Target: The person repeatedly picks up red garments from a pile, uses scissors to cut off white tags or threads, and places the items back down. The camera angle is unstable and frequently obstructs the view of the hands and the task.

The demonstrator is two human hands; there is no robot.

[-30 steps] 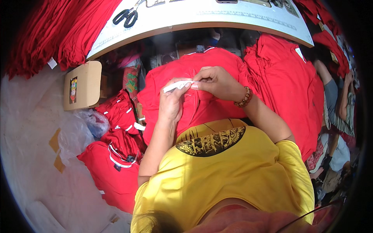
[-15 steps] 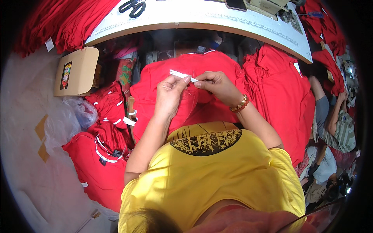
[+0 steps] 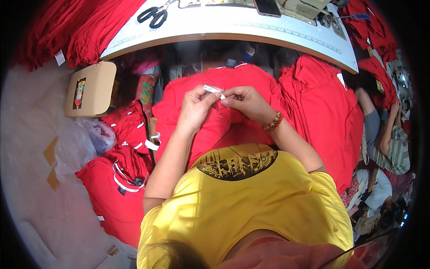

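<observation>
Between my two hands is a small white fabric label [image 3: 210,89], a narrow folded strip. My left hand [image 3: 193,109] pinches it with thumb and forefinger, one end sticking out past the fingertips. At the other end my right hand [image 3: 247,100], with a beaded bracelet at the wrist, pinches it too. The fingers hide part of the strip. Under both hands a red knit garment [image 3: 255,78] spreads across my lap, and a loose thread seems to hang near the label.
Ahead stands a white table [image 3: 188,31] with black-handled scissors [image 3: 153,17], a phone [image 3: 268,7] and part of a sewing machine [image 3: 298,9]. Red garments [image 3: 318,121] are heaped at right, more [image 3: 109,197] at left by a cardboard box [image 3: 92,89]. Another person [image 3: 394,150] sits far right.
My hands have come slightly closer together on the label, which now tilts more steeply and shows less of its length. The view has shifted a little, showing more of the table.
</observation>
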